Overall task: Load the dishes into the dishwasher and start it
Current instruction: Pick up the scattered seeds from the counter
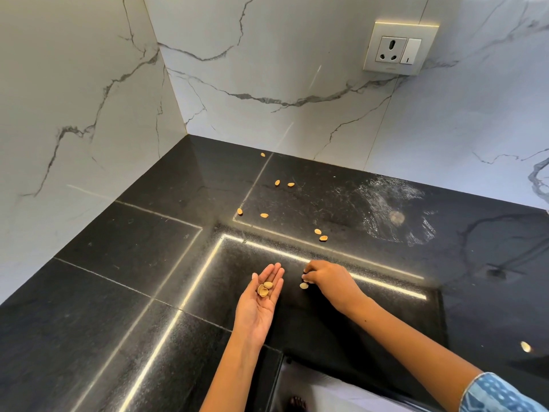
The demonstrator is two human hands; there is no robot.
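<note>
Left hand spread, cupping shells | right hand pinching shell | no legible writing

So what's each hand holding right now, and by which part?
Left hand: two pistachio shells lying on its open palm. Right hand: fingers pinching a shell off the countertop.

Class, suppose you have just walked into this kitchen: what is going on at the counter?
A person is clearing pistachio shells off a black counter. The left hand is held palm up with two collected shells lying in it. The right hand reaches down and pinches at another shell on the counter. Several scattered shells lie farther back. No dishes or dishwasher are in view.
</note>
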